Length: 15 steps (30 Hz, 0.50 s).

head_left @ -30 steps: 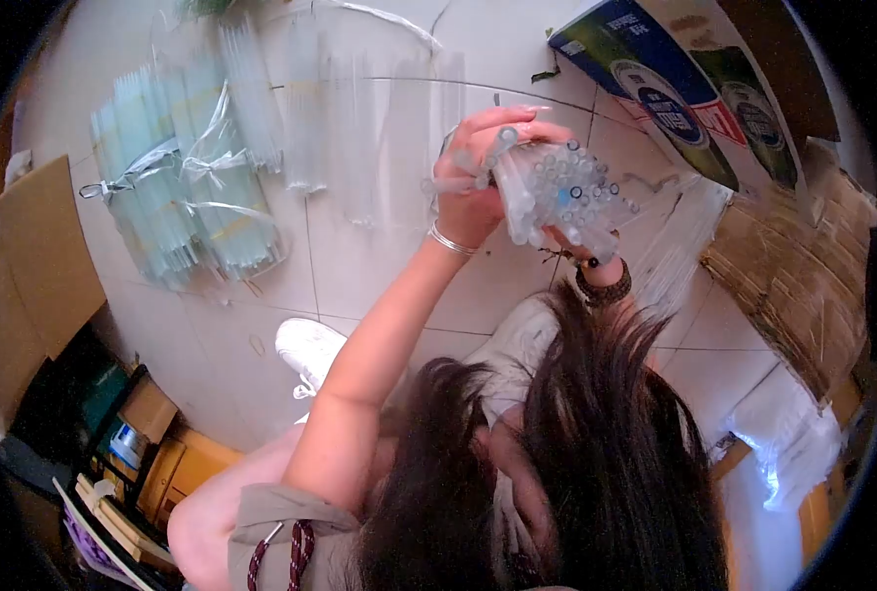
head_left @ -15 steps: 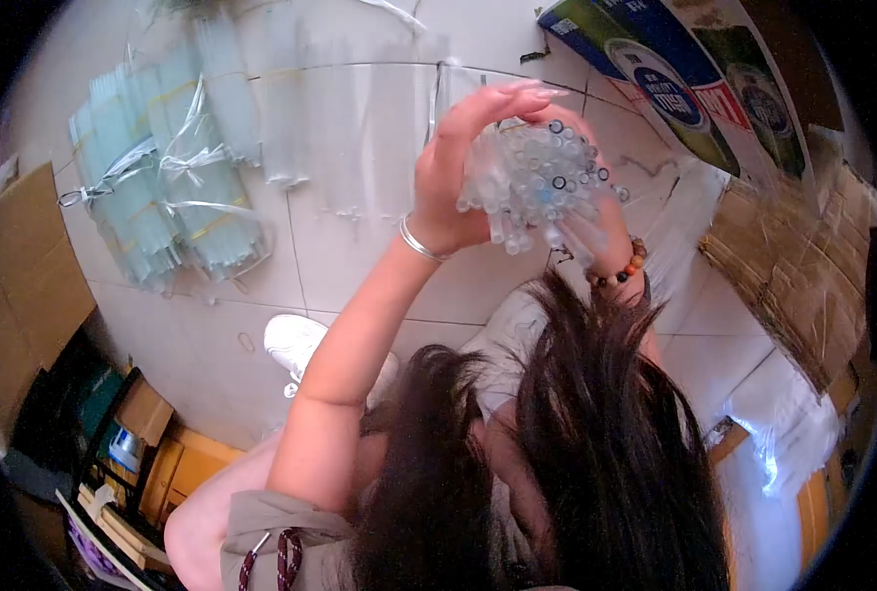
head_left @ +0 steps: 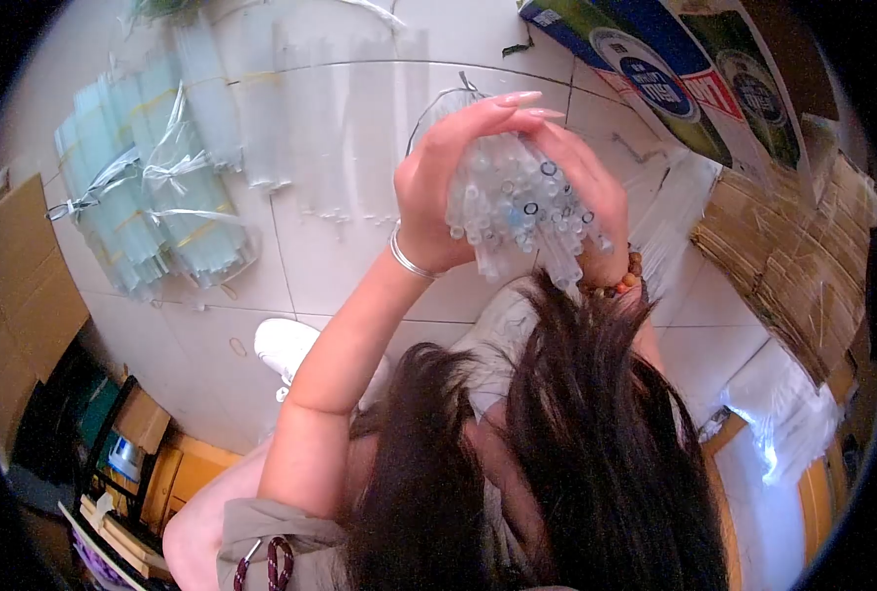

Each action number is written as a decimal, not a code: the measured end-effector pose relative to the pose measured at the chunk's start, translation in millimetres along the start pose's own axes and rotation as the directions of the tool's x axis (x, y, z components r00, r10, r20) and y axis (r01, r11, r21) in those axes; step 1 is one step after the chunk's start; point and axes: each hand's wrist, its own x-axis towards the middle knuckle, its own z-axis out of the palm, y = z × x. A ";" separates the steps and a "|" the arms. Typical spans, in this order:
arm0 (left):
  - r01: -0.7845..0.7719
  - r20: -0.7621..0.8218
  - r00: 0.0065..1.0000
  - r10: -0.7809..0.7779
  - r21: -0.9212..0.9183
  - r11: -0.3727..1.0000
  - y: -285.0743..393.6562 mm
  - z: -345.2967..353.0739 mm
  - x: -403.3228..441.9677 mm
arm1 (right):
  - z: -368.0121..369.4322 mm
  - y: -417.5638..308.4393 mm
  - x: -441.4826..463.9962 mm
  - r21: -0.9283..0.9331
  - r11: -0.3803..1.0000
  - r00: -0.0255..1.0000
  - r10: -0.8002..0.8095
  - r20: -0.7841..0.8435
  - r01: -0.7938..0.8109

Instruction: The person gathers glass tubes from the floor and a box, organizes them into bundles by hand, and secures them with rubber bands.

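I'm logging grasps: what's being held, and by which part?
A bundle of clear tubes, held around its sides near the visible ends, between the left hand and right hand.

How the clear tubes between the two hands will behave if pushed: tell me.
The tubes likely slide lengthwise against each other, as their ends sit unevenly. They are probably light for their bulk, since their open ends look hollow. A single one may roll, being round.

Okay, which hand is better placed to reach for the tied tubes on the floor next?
Left, probably: the left hand sits nearer the tied tubes, while the right hand is beyond the held bundle. Both hands hold it, though.
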 end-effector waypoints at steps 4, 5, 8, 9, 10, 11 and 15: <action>-0.031 0.003 1.000 0.031 0.003 1.000 -0.2 -2.9 5.3 | 4.7 4.2 -3.1 0.096 0.994 0.999 0.050 0.021 -0.051; -0.024 0.018 1.000 0.024 -0.014 1.000 -1.8 -3.7 5.3 | 4.1 3.3 -2.1 0.099 0.993 0.997 0.067 0.035 -0.071; 0.033 0.048 0.998 -0.028 -0.099 0.994 -8.4 -1.5 0.2 | -3.7 -0.9 5.0 0.097 0.992 0.992 0.072 0.106 -0.082; 0.025 0.054 0.998 -0.019 -0.102 0.994 -9.0 -2.0 1.6 | -8.3 -3.8 8.1 0.093 0.992 0.989 0.068 0.134 -0.081; 0.038 0.058 0.998 -0.032 -0.107 0.994 -8.8 -2.5 2.0 | -14.7 -6.4 9.5 0.072 0.995 0.985 0.055 0.161 -0.067; 0.050 0.061 0.997 -0.044 -0.112 0.992 -8.5 -3.0 2.5 | -23.5 -8.7 9.8 0.053 0.997 0.981 0.041 0.187 -0.052; 0.149 0.070 0.988 -0.140 -0.144 0.978 -3.6 -6.3 2.4 | -61.8 -24.7 11.5 -0.023 0.998 0.979 0.061 0.193 -0.057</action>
